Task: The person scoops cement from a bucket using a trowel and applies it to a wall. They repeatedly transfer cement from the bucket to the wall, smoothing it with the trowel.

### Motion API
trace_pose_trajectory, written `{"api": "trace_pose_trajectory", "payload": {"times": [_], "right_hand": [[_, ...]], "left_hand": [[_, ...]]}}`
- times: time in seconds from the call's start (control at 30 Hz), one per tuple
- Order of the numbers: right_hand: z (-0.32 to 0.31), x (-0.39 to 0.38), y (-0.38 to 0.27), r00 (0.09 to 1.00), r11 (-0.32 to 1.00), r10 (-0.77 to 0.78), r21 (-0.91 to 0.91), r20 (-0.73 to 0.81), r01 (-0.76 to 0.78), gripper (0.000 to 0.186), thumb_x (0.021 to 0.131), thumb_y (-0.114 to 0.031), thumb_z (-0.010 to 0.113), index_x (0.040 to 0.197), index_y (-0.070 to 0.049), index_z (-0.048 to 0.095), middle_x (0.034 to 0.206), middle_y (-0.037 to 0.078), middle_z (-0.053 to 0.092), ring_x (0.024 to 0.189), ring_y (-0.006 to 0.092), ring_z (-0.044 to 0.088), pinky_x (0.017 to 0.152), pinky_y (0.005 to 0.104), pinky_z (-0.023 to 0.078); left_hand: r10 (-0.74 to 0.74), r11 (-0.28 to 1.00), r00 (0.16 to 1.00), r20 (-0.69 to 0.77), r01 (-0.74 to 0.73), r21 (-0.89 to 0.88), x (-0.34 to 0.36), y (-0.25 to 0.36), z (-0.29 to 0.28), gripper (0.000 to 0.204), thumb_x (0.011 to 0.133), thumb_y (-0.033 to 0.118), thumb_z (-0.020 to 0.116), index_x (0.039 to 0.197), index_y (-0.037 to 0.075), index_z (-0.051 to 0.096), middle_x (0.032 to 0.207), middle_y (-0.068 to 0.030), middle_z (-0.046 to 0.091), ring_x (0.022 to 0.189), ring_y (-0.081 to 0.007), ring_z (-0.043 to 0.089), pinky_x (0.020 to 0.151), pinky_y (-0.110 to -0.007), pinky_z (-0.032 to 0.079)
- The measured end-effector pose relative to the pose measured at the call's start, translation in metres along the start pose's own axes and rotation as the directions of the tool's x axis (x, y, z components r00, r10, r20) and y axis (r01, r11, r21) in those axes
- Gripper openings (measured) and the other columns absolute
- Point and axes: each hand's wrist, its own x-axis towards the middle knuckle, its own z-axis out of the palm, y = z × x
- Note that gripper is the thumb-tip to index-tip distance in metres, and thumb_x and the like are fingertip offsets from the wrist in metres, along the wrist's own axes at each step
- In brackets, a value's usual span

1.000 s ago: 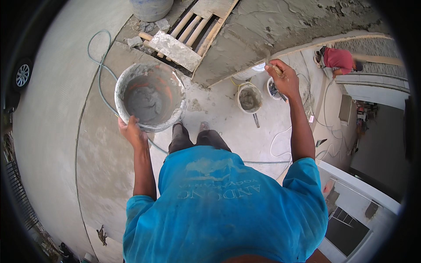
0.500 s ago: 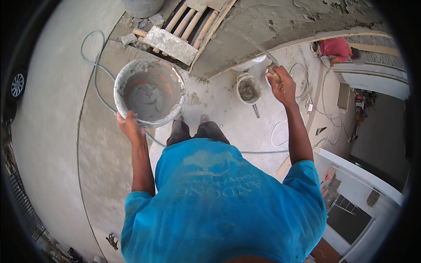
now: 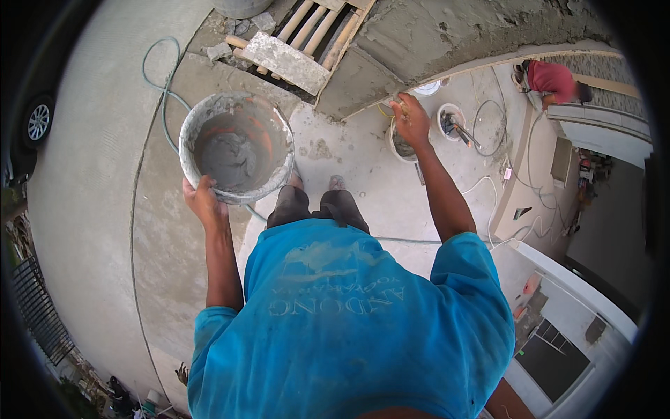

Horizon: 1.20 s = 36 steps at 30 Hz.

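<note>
My left hand (image 3: pixel 204 199) is closed on the rim of a large mortar-caked bucket (image 3: pixel 183 150) with wet grey mix (image 3: pixel 230 159) inside. My right hand (image 3: pixel 412 120) is closed round the handle of a trowel (image 3: pixel 400 99), whose blade is hard to make out against the wet grey render (image 3: pixel 453 31) on the ledge above. Beyond my right hand stand a bucket of grey mix (image 3: pixel 403 145), partly behind that hand, and a white bucket with tools (image 3: pixel 450 122). My feet are below, between the large bucket and my right arm.
A person in a red top (image 3: pixel 551 80) bends at the upper right. Bamboo poles with a slab (image 3: pixel 279 59) and a drum (image 3: pixel 241 5) lie ahead. A hose (image 3: pixel 167 94) and cables (image 3: pixel 492 150) cross the concrete floor. A car wheel (image 3: pixel 38 123) shows at the far left.
My right hand and trowel have moved left along the render, now over the middle bucket, uncovering the tool bucket. My left hand still holds the large bucket, nearly in place.
</note>
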Motion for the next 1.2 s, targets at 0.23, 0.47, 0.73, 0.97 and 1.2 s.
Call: {"api": "trace_pose_trajectory", "payload": {"times": [0.23, 0.47, 0.73, 0.97, 1.2], "right_hand": [[-0.044, 0.022, -0.03, 0.994, 0.997, 0.076, 0.031, -0.075, -0.074, 0.036, 0.095, -0.031, 0.074, 0.117, -0.003, 0.069, 0.111, 0.017, 0.073, 0.104, 0.0362, 0.07, 0.087, 0.0419, 0.055], [-0.099, 0.05, -0.061, 0.992, 0.992, 0.119, 0.046, -0.03, -0.117, 0.04, 0.095, -0.036, 0.075, 0.117, -0.003, 0.07, 0.109, 0.018, 0.074, 0.102, 0.0355, 0.071, 0.086, 0.0408, 0.055], [-0.142, 0.068, -0.072, 0.979, 0.979, 0.202, 0.014, -0.029, -0.201, 0.043, 0.094, -0.046, 0.073, 0.119, -0.011, 0.072, 0.103, 0.015, 0.076, 0.1, 0.031, 0.073, 0.085, 0.0386, 0.054], [-0.181, 0.072, -0.096, 0.952, 0.952, 0.303, 0.052, -0.046, -0.301, 0.041, 0.098, -0.042, 0.069, 0.122, -0.009, 0.071, 0.102, 0.014, 0.075, 0.095, 0.0241, 0.071, 0.088, 0.0338, 0.052], [-0.163, -0.013, -0.186, 0.912, 0.997, -0.059, -0.018, 0.405, 0.072, 0.037, 0.097, -0.025, 0.067, 0.133, -0.013, 0.064, 0.104, 0.013, 0.073, 0.088, 0.0317, 0.073, 0.077, 0.0421, 0.056]], "left_hand": [[-0.015, 0.999, 0.999, 0.041, 0.016, -0.033, 0.005, -0.009, 0.012, 0.04, 0.077, -0.007, 0.057, 0.116, -0.001, 0.058, 0.091, -0.0043, 0.059, 0.073, -0.0128, 0.056, 0.067, -0.029, 0.048], [-0.021, 0.999, 0.998, 0.056, 0.023, -0.04, -0.007, 0.002, 0.036, 0.041, 0.077, -0.006, 0.056, 0.118, -0.002, 0.058, 0.092, -0.0047, 0.06, 0.076, -0.0134, 0.057, 0.069, -0.029, 0.049], [-0.03, 0.998, 0.992, 0.122, 0.038, -0.059, -0.002, -0.004, 0.035, 0.041, 0.077, -0.008, 0.055, 0.118, -0.001, 0.058, 0.093, -0.0041, 0.06, 0.077, -0.0132, 0.057, 0.07, -0.028, 0.049], [-0.011, 0.998, 0.973, 0.229, 0.025, -0.057, -0.002, 0.003, 0.044, 0.039, 0.076, -0.008, 0.056, 0.115, -0.001, 0.059, 0.093, -0.0043, 0.061, 0.075, -0.0119, 0.056, 0.069, -0.027, 0.047], [0.11, 0.992, 0.93, 0.35, -0.082, -0.092, -0.035, 0.041, 0.08, 0.044, 0.076, -0.006, 0.057, 0.119, -0.005, 0.058, 0.103, -0.009, 0.065, 0.087, -0.0165, 0.064, 0.08, -0.03, 0.052]]}}
